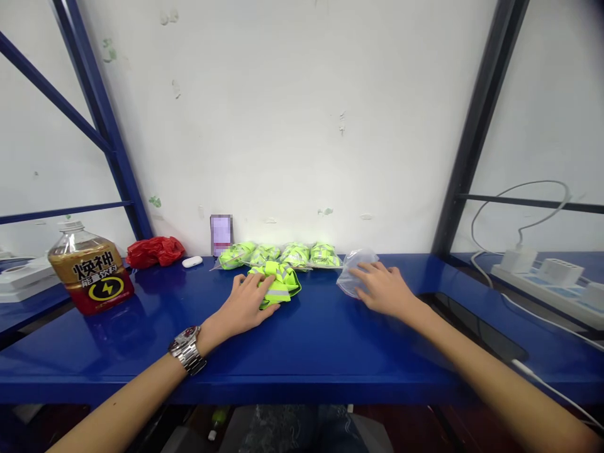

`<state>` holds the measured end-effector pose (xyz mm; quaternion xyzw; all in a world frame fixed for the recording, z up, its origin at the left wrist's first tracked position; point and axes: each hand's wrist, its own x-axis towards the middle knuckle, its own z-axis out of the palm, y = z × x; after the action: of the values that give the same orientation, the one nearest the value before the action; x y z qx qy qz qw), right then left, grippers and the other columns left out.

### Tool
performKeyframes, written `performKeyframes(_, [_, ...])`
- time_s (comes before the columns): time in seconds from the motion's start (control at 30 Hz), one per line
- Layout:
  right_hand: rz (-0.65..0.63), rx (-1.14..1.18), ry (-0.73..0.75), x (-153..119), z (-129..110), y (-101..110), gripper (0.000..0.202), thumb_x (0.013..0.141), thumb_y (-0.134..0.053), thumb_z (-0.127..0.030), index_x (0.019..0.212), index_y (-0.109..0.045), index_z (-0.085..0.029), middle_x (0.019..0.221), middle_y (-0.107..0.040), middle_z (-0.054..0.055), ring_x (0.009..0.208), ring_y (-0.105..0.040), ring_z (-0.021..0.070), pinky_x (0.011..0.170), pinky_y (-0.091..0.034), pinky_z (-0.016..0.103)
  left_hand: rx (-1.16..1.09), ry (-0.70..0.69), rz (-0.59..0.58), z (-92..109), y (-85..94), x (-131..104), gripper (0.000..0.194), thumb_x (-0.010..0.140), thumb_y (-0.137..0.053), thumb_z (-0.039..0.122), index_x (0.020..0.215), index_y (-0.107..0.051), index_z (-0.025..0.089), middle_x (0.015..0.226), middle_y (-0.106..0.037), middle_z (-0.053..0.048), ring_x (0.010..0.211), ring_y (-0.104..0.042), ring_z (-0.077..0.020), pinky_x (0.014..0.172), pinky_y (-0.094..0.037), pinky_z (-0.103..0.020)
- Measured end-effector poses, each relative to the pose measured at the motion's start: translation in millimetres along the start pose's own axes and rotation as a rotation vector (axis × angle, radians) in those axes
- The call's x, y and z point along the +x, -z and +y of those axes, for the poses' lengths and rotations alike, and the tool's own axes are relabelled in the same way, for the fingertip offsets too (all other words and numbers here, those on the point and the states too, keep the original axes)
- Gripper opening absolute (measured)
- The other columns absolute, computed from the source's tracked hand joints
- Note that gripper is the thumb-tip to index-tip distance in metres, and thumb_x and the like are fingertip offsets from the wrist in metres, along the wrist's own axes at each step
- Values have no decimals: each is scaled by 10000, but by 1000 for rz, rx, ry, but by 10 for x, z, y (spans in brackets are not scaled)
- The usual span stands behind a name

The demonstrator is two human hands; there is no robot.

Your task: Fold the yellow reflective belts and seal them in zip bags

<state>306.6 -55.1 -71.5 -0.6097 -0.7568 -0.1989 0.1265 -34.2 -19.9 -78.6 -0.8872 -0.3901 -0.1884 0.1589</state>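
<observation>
I take the folded neon-yellow vest (278, 283) at the middle of the blue shelf (321, 340) as my landmark. Far left of it I see a brown drink bottle (89, 267) standing upright, then a crumpled red plastic bag (155, 250) and a small white earbud case (192, 261) nearer the vest. My left hand (245, 306), with a metal wristwatch (187, 350) on the wrist, lies flat on the vest's left part, fingers spread and pressing down, not closed around it. Just behind the vest, against the white wall, I count 4 bagged neon vests (283, 255) in a row. To the vest's right, apart from it, my right hand (384, 289) rests loosely open on a clear plastic bag (355, 267), fingertips touching it. Far right sits a white power strip (552, 280).
</observation>
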Motion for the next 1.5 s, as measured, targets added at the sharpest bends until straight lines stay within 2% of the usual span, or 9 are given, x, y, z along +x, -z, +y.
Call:
performKeyframes(0.17, [-69,-72,-32,220,374,-329,544,812,-342,-92,1283,-516,-302,1281,-571,99,1117,-487,331,847,-351,617,11,-27,-30,60,-57,87,500,861,-469,397,1290,-449,141,1143,-559,-175,1059,-511,-319,891,-380,-447])
performKeyframes(0.4, [-83,39,-139,379,684,-530,644,764,-485,-294,1398,-383,-246,1463,-392,106,1328,-326,356,1011,-246,608,-176,21,9,91,5,56,444,869,-426,321,1273,-457,138,1168,-582,-173,1081,-536,-325,911,-390,-438])
performKeyframes(0.53, [203,126,-87,336,428,-274,646,740,-540,-362,1348,-437,-171,1473,-357,157,1344,-300,350,1071,-186,548,-493,206,121,89,70,86,412,902,-402,378,1254,-442,169,1031,-628,-97,922,-596,-253,820,-430,-345])
performKeyframes(0.6, [303,266,-35,331,211,-106,537,770,-535,-375,1267,-504,-175,1342,-518,152,1245,-433,332,1041,-263,510,-647,370,212,112,104,144,380,906,-399,420,1202,-459,191,893,-629,-43,814,-595,-221,751,-429,-314])
performKeyframes(0.73, [91,749,108,325,-331,132,424,867,-474,-462,1195,-518,-197,897,-688,74,839,-632,228,802,-468,387,-849,578,421,218,152,312,316,876,-436,459,1059,-517,214,873,-599,-29,895,-560,-224,765,-411,-299])
performKeyframes(0.87, [274,808,196,302,-779,240,770,791,-595,-534,1409,-251,-231,1327,-470,150,1149,-507,283,898,-447,435,-868,486,469,358,219,442,263,883,-421,447,836,-511,205,812,-558,-22,834,-522,-205,733,-393,-289])
performKeyframes(0.97, [385,612,308,311,-882,306,689,844,-543,-504,1422,-242,-281,1462,-301,132,1327,-308,312,1003,-353,498,-821,370,432,401,284,477,297,913,-374,428,728,-437,205,649,-443,23,631,-437,-154,610,-341,-270])
performKeyframes(1.2, [401,137,411,368,-716,267,496,803,-614,-498,1200,-523,-215,1307,-487,161,1190,-376,372,915,-304,528,-804,364,470,262,345,486,285,905,-366,415,778,-486,189,725,-528,-5,695,-487,-171,640,-371,-278])
performKeyframes(1.5, [344,477,272,455,-114,402,387,591,-676,-287,944,-562,-176,920,-620,87,885,-548,257,766,-426,374,-460,521,518,-330,295,336,147,861,-356,279,837,-481,204,726,-537,-14,668,-498,-181,596,-343,-267])
